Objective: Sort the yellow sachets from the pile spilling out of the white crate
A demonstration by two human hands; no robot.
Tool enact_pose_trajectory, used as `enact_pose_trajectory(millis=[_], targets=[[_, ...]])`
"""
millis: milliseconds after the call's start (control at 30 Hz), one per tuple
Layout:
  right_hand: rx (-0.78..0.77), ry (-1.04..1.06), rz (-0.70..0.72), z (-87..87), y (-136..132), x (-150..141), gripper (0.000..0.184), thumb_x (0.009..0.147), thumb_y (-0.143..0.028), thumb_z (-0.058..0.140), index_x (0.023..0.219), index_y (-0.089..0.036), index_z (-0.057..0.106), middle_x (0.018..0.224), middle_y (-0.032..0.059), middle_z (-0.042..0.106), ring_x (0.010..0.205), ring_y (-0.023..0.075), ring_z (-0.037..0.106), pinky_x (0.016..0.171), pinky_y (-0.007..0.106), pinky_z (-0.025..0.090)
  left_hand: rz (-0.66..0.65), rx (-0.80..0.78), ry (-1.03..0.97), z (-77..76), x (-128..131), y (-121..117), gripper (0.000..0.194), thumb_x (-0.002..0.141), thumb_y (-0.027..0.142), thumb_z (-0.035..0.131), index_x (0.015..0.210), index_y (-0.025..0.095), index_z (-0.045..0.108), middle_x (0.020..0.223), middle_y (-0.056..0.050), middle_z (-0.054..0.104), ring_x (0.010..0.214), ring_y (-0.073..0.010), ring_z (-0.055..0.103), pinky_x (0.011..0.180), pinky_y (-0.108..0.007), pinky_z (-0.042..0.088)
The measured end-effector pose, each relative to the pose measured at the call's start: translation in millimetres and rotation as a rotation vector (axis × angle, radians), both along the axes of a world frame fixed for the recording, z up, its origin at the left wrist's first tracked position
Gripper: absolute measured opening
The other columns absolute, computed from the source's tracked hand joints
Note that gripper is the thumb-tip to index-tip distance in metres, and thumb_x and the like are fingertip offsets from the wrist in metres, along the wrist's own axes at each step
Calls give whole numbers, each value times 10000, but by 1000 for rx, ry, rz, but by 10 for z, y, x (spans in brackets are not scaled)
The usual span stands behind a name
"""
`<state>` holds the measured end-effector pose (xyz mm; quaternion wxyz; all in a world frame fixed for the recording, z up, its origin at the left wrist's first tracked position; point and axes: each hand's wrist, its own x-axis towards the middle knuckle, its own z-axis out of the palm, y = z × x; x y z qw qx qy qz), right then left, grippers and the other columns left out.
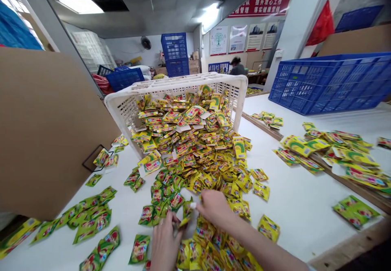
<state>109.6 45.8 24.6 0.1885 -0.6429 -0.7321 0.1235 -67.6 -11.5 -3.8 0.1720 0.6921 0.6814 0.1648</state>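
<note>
My left hand (167,238) is low in the middle, fingers bent and thumb drawn in, with a small shiny green packet (187,213) at its fingertips. Just to its right, my right hand (214,206) is closed in a fist. Something white (193,206) shows at its thumb side, against the packet; whatever else the fist holds is hidden. Around both hands lie loose green packets (159,193) and yellow packets (210,179). Behind them, a white plastic crate (242,95) rests on its side, and a heap of yellow packets and small flat packs (186,128) spills out of it.
The white table (259,136) carries green packet strips (88,210) at left and yellow packs (305,146) along a wooden strip (342,177) at right. A cardboard box (45,128) stands left, a blue crate (332,83) right. Further back sits another person (237,68).
</note>
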Motion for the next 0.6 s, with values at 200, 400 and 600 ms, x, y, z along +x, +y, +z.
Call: enact_pose_trajectory(millis=[200, 400, 600], targets=[[-126, 205, 100, -179, 130, -382, 251, 639, -72, 531, 884, -124, 542, 856, 129, 628, 773, 234, 594, 637, 307, 422, 115, -59, -762, -58, -275, -72, 390, 765, 438, 524, 1035, 163, 465, 589, 23, 527, 615, -210, 556, 550, -289, 422], [-363, 580, 402, 168, -16, 32, 160, 806, -224, 448, 948, -173, 499, 566, -53, 505, 417, 89, 456, 415, 193, 387, 118, -212, -1168, 90, -198, -133, 433, 656, 462, 660, 947, 162, 550, 833, -65, 631, 499, -144, 521, 353, -211, 369], [-277, 738, 470, 323, -312, 134, 204, 732, -92, 508, 894, -178, 599, 699, -23, 553, 599, 90, 493, 554, 189, 398, -191, -450, -1370, 212, 78, -154, 454, 633, 393, 679, 1015, 199, 530, 866, -44, 597, 662, -183, 553, 455, -236, 453]])
